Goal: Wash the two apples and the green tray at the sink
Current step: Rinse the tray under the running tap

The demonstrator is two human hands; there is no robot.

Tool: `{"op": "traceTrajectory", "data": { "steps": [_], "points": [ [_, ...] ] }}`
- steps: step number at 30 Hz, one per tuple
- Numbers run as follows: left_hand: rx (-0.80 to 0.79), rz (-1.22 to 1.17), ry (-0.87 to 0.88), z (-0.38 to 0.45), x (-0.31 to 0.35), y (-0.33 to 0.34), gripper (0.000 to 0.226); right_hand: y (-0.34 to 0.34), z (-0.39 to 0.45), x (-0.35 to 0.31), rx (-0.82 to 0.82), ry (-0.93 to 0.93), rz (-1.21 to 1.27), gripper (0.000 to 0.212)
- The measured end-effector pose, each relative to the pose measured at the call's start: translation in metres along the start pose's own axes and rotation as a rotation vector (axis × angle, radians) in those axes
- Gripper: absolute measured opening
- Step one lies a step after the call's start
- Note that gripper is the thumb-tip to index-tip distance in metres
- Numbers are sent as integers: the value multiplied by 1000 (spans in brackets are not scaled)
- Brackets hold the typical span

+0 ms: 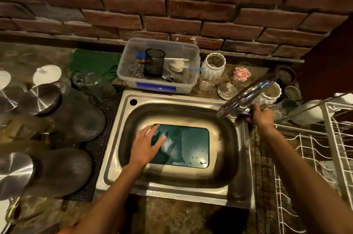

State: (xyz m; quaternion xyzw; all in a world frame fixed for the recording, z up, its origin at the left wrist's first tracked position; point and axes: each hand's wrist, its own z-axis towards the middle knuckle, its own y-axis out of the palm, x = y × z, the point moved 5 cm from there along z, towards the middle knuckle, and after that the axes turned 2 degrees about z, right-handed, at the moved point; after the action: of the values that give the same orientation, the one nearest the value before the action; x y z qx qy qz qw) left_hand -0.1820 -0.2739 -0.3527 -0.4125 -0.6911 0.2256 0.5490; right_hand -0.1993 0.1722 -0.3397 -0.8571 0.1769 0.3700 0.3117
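Note:
The green tray (193, 146) lies flat on the bottom of the steel sink (172, 113), with water drops on it. My left hand (147, 144) is spread open over the tray's left part, fingers apart, blurred by motion. My right hand (260, 115) is closed around the tap handle at the base of the chrome tap (248, 95), whose spout reaches over the sink's right rim. No apples are in view.
A clear plastic box (158, 67) of scrubbers and brushes stands behind the sink. Dark pots with steel lids (63, 111) crowd the left counter. A white wire dish rack (315, 157) stands right. Jars and cups (213, 65) line the brick wall.

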Motion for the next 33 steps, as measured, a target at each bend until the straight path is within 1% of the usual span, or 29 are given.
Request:
{"op": "traceTrajectory", "data": {
  "steps": [6,11,14,17,18,20,21,22,23,25,27,29,31,33],
  "points": [
    [-47,-8,-21,-1,-11,12,58,-3,6,3,-90,-7,128,24],
    [-71,-17,-38,-3,-17,18,59,-6,9,4,-138,57,226,19],
    [-79,-25,-52,-3,-20,18,60,-6,5,3,-151,83,218,20],
    [-90,-27,-53,-3,-19,18,60,-6,-4,1,-168,96,272,19],
    [-97,-33,-58,-4,-19,19,60,-6,-11,1,-169,98,320,22],
    [-112,-53,-78,-3,-21,20,60,-4,-28,6,-141,85,400,33],
    [-122,-66,-90,-3,-23,21,59,-5,-38,11,-93,69,394,38],
    [-131,-81,-101,-3,-24,23,59,-4,-47,18,-47,50,374,39],
    [-138,-98,-113,-2,-26,24,58,-1,-57,26,-34,35,361,32],
    [-145,-157,-154,0,-34,27,57,17,-73,46,-133,32,335,10],
    [-145,-226,-234,1,-42,30,56,41,-83,69,-257,82,259,9],
    [-136,-314,-367,5,-53,34,55,65,-87,89,-349,123,163,12],
    [-141,-354,-492,8,-66,40,54,84,-80,108,-374,134,51,17],
    [-174,-353,-583,12,-78,46,47,98,-68,124,-368,138,-96,19]
  ]
}}
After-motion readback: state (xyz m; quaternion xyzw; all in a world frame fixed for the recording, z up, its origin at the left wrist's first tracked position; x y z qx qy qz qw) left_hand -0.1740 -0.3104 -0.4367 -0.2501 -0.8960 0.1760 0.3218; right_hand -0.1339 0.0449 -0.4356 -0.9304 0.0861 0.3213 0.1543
